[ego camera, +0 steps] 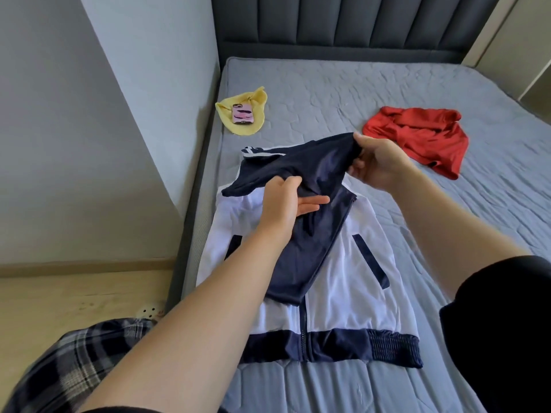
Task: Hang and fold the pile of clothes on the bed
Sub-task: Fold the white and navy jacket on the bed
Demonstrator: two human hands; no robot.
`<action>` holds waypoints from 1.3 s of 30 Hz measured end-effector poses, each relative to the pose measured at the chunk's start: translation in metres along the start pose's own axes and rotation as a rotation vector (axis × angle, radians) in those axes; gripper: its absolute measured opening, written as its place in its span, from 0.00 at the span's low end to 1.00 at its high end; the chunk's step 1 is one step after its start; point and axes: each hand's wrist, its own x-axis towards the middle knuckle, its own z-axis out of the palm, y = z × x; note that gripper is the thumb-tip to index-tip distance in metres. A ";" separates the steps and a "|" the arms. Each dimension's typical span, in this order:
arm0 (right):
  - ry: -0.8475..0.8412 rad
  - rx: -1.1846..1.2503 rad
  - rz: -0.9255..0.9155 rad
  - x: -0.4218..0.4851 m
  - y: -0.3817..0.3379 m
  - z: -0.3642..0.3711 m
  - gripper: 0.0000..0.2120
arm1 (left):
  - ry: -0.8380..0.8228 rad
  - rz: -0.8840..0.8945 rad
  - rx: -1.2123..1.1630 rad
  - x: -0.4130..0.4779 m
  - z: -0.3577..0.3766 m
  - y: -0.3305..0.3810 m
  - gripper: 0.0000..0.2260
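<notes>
A white and navy zip jacket point(343, 293) lies flat on the grey mattress point(328, 93), hem toward me. Its navy sleeve point(310, 234) is folded across the chest and lifted at the top. My left hand point(286, 204) pinches a fold of that navy sleeve near the collar. My right hand point(378, 162) grips the sleeve's raised end just to the right. A crumpled red garment point(423, 138) lies on the mattress beyond my right hand.
A yellow cloth point(253, 99) with a pink phone point(243, 114) on it sits at the mattress's left edge. The dark padded headboard point(357, 22) stands behind. A grey wall and wooden floor point(74, 299) lie to the left.
</notes>
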 end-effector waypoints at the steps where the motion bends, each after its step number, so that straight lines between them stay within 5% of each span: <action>1: 0.008 0.077 -0.006 -0.002 0.001 -0.004 0.22 | -0.022 0.060 0.054 -0.004 0.002 -0.002 0.09; 5: 0.148 0.082 0.113 -0.008 0.029 -0.036 0.09 | -0.153 0.101 0.282 -0.022 0.004 -0.039 0.12; 8: 0.307 -0.251 0.386 -0.018 0.072 -0.063 0.07 | -0.220 -0.315 0.234 -0.035 -0.007 -0.077 0.07; 11: 0.411 -0.213 0.511 -0.030 0.110 -0.076 0.15 | -0.174 -0.606 0.232 -0.040 -0.026 -0.107 0.13; 17: 0.528 0.068 0.378 -0.033 0.144 -0.072 0.13 | 0.090 -0.608 -0.133 -0.017 -0.042 -0.120 0.10; 23: 0.857 0.001 0.246 -0.040 0.151 -0.082 0.06 | 0.091 -0.583 -0.289 0.004 -0.056 -0.121 0.13; 27: 0.785 0.052 0.344 -0.051 0.171 -0.073 0.12 | 0.090 -0.584 -0.314 0.009 -0.074 -0.124 0.18; 30: 0.874 -0.229 0.295 -0.059 0.175 -0.069 0.08 | 0.098 -0.536 -0.328 0.018 -0.086 -0.120 0.20; 33: 0.919 -0.752 0.141 -0.068 0.176 -0.064 0.24 | 0.124 -0.485 -0.331 0.031 -0.099 -0.109 0.21; 36: 0.834 -1.385 0.019 -0.060 0.182 -0.044 0.37 | 0.140 -0.459 -0.317 0.045 -0.109 -0.098 0.17; 39: 0.589 -1.510 -0.165 -0.037 0.182 -0.015 0.32 | 0.132 -0.450 -0.308 0.064 -0.110 -0.087 0.12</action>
